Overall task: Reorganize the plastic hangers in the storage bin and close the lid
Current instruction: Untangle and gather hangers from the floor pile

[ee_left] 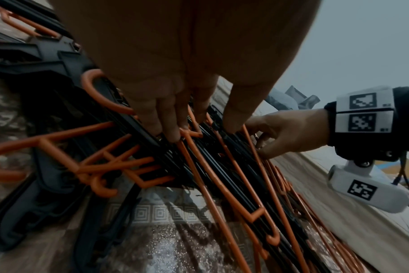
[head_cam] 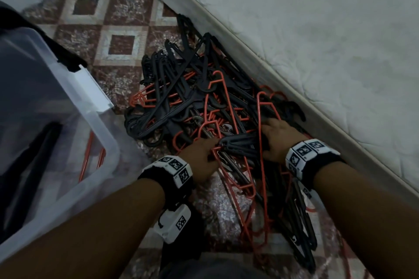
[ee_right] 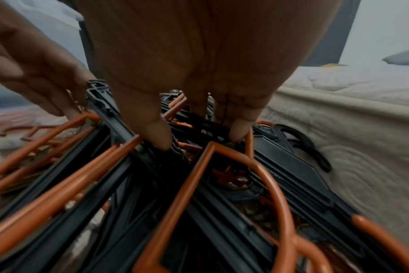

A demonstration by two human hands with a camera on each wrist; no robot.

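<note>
Head view first: both forearms reach down over the patterned rug, each wrist strapped with a black band carrying white marker tags, and both hands are buried in the heap of hangers. Left hand has its fingers curled down into a bundle of black and orange bars, gripping them; from its wrist view the fingertips hook over an orange rod. Right hand is doing the same just beside it, fingers bent down and pinching black bars, one tip pressed against an orange hook. Between the two hands a short stack of black hangers is bunched together. Further out, the tangled pile sprawls across the rug, black mostly, orange threaded through, running right up against the edge of the white mattress. Off to the left stands the clear storage bin, open, with a few black and orange hangers lying inside
</note>
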